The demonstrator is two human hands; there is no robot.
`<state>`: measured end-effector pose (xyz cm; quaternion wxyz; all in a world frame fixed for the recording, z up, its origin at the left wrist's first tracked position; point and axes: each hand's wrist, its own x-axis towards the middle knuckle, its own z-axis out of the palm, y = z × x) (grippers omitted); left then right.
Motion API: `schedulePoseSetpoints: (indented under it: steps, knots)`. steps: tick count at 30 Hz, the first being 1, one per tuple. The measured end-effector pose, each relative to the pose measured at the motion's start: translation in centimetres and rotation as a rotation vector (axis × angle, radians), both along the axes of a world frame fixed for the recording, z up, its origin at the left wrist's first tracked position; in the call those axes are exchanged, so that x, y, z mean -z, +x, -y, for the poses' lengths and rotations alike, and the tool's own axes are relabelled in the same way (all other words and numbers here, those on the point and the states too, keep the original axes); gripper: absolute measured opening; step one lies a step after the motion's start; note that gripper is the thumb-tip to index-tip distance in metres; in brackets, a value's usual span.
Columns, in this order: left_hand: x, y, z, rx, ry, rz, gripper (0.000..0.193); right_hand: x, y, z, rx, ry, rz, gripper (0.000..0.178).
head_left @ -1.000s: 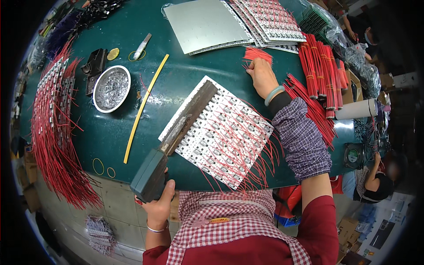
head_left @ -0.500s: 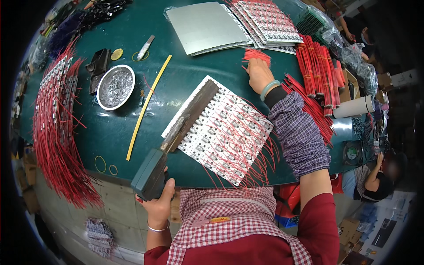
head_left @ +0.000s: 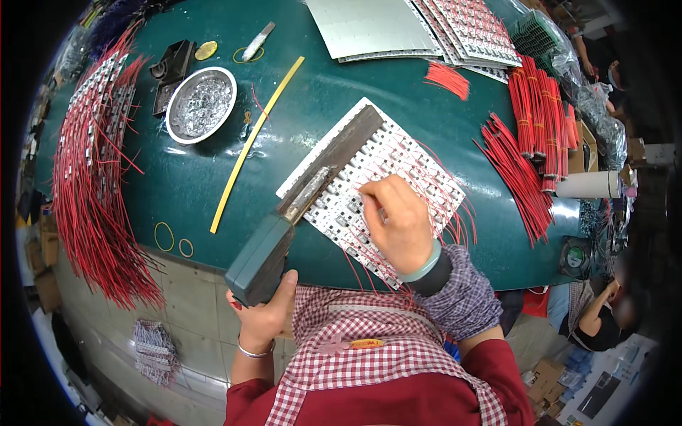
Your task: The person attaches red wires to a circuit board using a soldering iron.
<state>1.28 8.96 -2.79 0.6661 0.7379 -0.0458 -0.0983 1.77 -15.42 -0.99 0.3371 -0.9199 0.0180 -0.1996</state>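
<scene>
My left hand [head_left: 267, 312] grips the handle of a dark green, pistol-shaped soldering gun [head_left: 259, 257]. Its metal front end reaches over a dark bar [head_left: 348, 136] lying along the upper left side of a white circuit board panel [head_left: 327, 216]. Rows of small parts cover the panel, and thin red wires trail off its right and lower edges. Above the panel, my right hand [head_left: 401, 220] has thumb and forefinger pinched together near the middle rows; whatever is between them is too small to make out. Beyond it lies a loose bunch of short red wires [head_left: 447, 79].
Left of the panel are a yellow strip [head_left: 256, 145], a white-rimmed bowl [head_left: 233, 99] and wired panels [head_left: 92, 177]. Stacked panels [head_left: 376, 32] lie at the back. Red wire bundles [head_left: 536, 113] and a white roll [head_left: 588, 186] stand at right. Other people sit far right.
My right hand has come from the loose bunch of short red wires back to the panel, its fingers pinched. My left hand still grips the soldering gun. The whole view has shifted slightly.
</scene>
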Motion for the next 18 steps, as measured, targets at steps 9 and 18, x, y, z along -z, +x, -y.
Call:
schedulePoseSetpoints:
  steps: [9,18]
  knots:
    - [-1.4,0.1,0.9,-0.004,0.054,-0.053,0.017,2.1,-0.4,-1.4,0.117,-0.158,0.076,0.021]
    - [-0.6,0.1,0.8,0.024,0.079,-0.011,0.014,2.3,-0.4,-1.2,0.115,-0.142,0.107,0.02]
